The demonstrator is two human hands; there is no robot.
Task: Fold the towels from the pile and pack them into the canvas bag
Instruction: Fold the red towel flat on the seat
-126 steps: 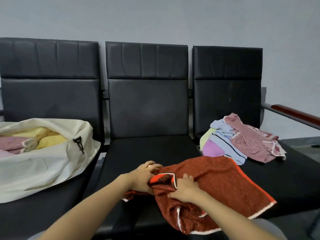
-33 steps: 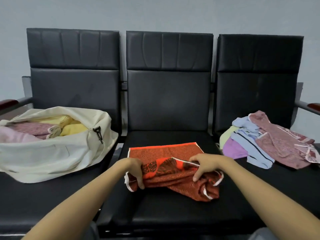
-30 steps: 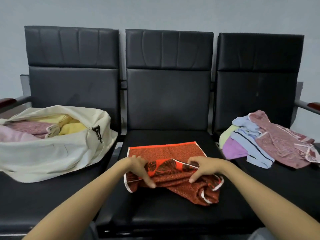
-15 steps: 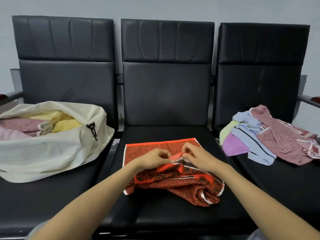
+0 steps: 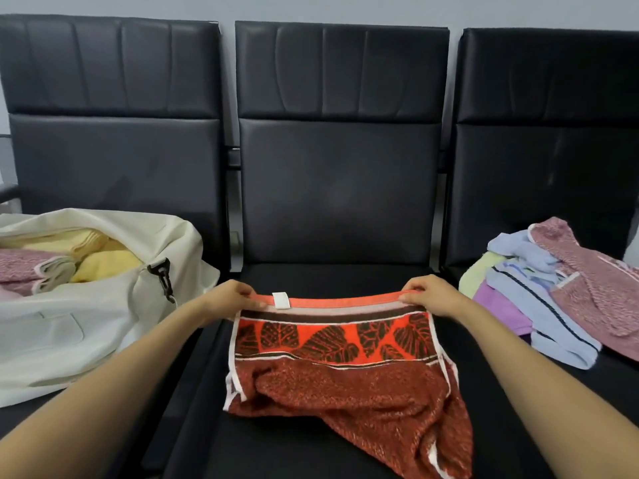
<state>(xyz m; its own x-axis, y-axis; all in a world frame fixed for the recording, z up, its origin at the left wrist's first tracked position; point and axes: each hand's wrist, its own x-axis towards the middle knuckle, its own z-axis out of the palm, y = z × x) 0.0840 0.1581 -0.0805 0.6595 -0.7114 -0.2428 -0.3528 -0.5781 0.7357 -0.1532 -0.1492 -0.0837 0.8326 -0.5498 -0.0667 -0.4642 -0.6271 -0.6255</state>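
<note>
Pinches the far hem of a red leaf-patterned towel point(image 5: 332, 344) with curled fingers point(image 5: 249, 294): left hand point(image 5: 230, 298) at the hem's left corner, right hand point(image 5: 432, 296) at its right corner. Holds that hem taut across the middle of the centre seat point(image 5: 328, 276), near part bunched toward the seat's front edge. Looks mid-fold on this towel. Next calls for smoothing the bunched part and matching edges, then carrying it to the cream canvas bag point(image 5: 69, 340) on the left chair point(image 5: 114, 167), part-filled with folded towels. Leaves the pile point(image 5: 553, 305) waiting on the right chair point(image 5: 546, 167).
</note>
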